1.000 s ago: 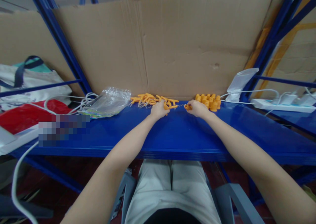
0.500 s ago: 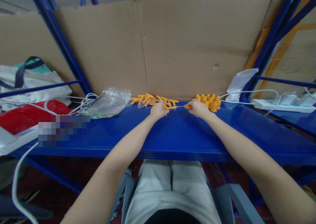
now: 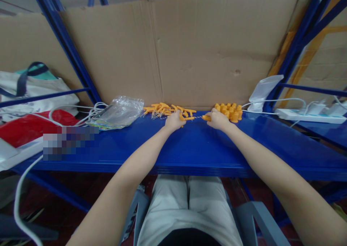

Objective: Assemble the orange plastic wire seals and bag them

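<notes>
My left hand (image 3: 174, 121) is closed on an orange plastic handle (image 3: 188, 118) with a ridged shaft. From its right end a thin twisted metal spiral (image 3: 198, 117) points towards my right hand (image 3: 219, 120). That hand pinches a small orange plastic piece (image 3: 206, 118), its front end near the spiral's tip; whether the two touch is too small to tell. Behind my left hand lies a pile of orange branched handles (image 3: 160, 108) with silver spirals. Just beyond my right hand, several orange cylindrical pieces (image 3: 229, 110) stand upright in a tight cluster.
Clear plastic bags (image 3: 119, 112) lie left of the pile on the blue shelf (image 3: 200, 148). White cables (image 3: 92, 112) and a red bag (image 3: 32, 126) are further left. A cardboard sheet (image 3: 211, 51) backs the shelf. At right stands a white power strip (image 3: 311, 116).
The small orange piece in my right hand has turned slightly, so its end faces me less. Both hands stay in nearly the same place.
</notes>
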Demonstrator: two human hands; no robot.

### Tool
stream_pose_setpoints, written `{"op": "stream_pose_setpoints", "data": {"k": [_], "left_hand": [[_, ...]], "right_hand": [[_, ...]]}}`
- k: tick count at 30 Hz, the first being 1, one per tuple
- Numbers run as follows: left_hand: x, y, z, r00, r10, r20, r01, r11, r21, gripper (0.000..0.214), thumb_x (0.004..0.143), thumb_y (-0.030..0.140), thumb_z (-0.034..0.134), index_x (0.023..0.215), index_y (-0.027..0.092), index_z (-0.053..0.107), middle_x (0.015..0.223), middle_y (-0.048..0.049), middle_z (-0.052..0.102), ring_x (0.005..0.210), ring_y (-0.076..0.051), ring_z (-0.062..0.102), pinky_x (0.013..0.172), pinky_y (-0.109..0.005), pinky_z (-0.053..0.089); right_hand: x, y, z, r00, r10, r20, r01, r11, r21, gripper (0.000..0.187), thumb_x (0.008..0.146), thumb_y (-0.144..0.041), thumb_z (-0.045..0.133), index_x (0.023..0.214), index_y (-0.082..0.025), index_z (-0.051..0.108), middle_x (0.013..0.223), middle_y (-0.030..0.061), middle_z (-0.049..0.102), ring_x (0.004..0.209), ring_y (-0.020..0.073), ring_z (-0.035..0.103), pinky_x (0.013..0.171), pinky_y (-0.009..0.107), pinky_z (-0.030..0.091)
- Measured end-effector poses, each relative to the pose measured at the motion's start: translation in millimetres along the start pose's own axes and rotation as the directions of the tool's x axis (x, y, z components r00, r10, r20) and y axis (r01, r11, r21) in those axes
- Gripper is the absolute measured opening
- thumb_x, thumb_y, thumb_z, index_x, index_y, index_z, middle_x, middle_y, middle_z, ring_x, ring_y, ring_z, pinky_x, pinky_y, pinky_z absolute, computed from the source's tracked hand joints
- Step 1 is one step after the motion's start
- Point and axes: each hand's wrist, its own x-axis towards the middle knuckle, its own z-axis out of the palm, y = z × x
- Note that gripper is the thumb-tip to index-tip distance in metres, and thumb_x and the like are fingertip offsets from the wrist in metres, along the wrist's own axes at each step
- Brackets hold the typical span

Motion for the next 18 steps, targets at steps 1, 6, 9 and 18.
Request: {"op": "stream_pose_setpoints", "data": {"k": [1,6,9,18], "left_hand": [[0.0,0.1,0.2,1.0,0.0,0.002,0.0,1.0,0.003,0.05,0.077,0.029,0.069,0.124,0.016,0.056,0.111,-0.012,0.071,0.109,-0.027,0.066,0.088,-0.033,0.051],[-0.3,1.1,-0.2,1.0,-0.001,0.007,0.001,1.0,0.006,0.049,0.077,0.029,0.069,0.122,0.016,0.056,0.111,-0.0106,0.072,0.107,-0.026,0.067,0.087,-0.031,0.051],[-0.4,1.4,-1.1,1.0,-0.006,0.016,0.005,1.0,0.007,0.048,0.078,0.029,0.068,0.122,0.016,0.056,0.111,-0.0108,0.072,0.107,-0.026,0.067,0.086,-0.031,0.051],[-1.9,2.6,0.0,0.999,0.034,0.001,-0.034,0.999,0.012,0.052,0.079,0.032,0.068,0.127,0.016,0.054,0.11,-0.0106,0.071,0.109,-0.026,0.066,0.089,-0.032,0.051]], "right_hand": [[0.4,0.4,0.4,1.0,-0.005,-0.002,0.005,1.0,0.003,0.039,0.086,-0.016,0.055,0.124,-0.014,0.065,0.121,0.0176,0.059,0.108,0.0296,0.063,0.09,0.039,0.048],[2.9,3.3,4.2,0.998,-0.045,-0.051,0.045,0.999,0.008,0.038,0.087,-0.017,0.053,0.123,-0.016,0.066,0.12,0.0154,0.06,0.109,0.0273,0.062,0.091,0.037,0.049],[4.8,5.0,7.3,0.992,-0.079,-0.094,0.08,0.997,0.002,0.037,0.087,-0.016,0.053,0.121,-0.018,0.067,0.122,0.0134,0.059,0.109,0.0263,0.062,0.092,0.037,0.049],[11.4,2.4,23.9,0.947,-0.259,-0.192,0.28,0.956,0.088,0.046,0.088,-0.016,0.052,0.132,-0.021,0.062,0.12,0.0124,0.062,0.104,0.0247,0.065,0.094,0.037,0.05]]}}
